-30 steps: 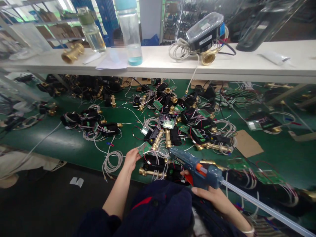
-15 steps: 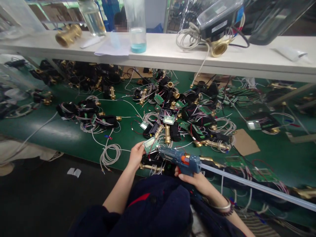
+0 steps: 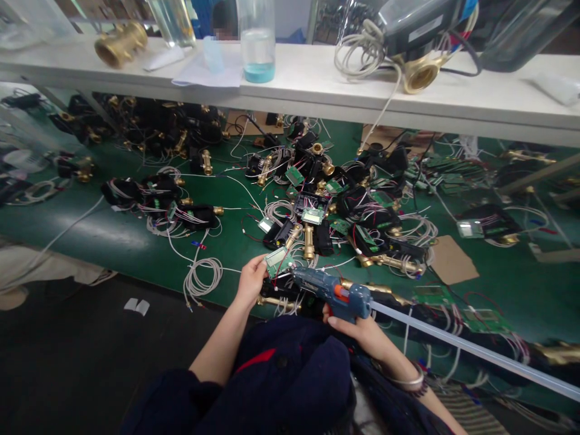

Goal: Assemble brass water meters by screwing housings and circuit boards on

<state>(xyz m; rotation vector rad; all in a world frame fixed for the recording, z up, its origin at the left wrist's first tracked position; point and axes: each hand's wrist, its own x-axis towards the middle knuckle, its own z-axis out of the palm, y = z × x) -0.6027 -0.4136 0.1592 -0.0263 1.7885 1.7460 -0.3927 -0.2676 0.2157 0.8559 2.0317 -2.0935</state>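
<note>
Between the fingers of my left hand point(image 3: 252, 280) is a green circuit board point(image 3: 278, 261) with a small display, held by its left edge above the bench. My right hand point(image 3: 353, 323) is wrapped round the handle of a blue hot glue gun point(image 3: 333, 291). The gun's nozzle points left and is at the right edge of the board; whether it touches cannot be made out. A long clear glue stick point(image 3: 453, 335) runs out of the gun's back to the right. Black meter housings with brass pipe fittings point(image 3: 309, 241) lie just beyond the board.
On the green bench point(image 3: 136, 254) lie a coiled grey cable point(image 3: 202, 278), a cardboard piece point(image 3: 451, 260) and many wired housings. A white shelf point(image 3: 299, 90) crosses above, bearing a bottle with blue liquid point(image 3: 258, 60) and a brass fitting point(image 3: 120, 45). Another person is partly visible behind it.
The camera view has tilted slightly, so the shelf sits higher in the picture. Both hands, the board and the glue gun keep nearly the same positions relative to each other.
</note>
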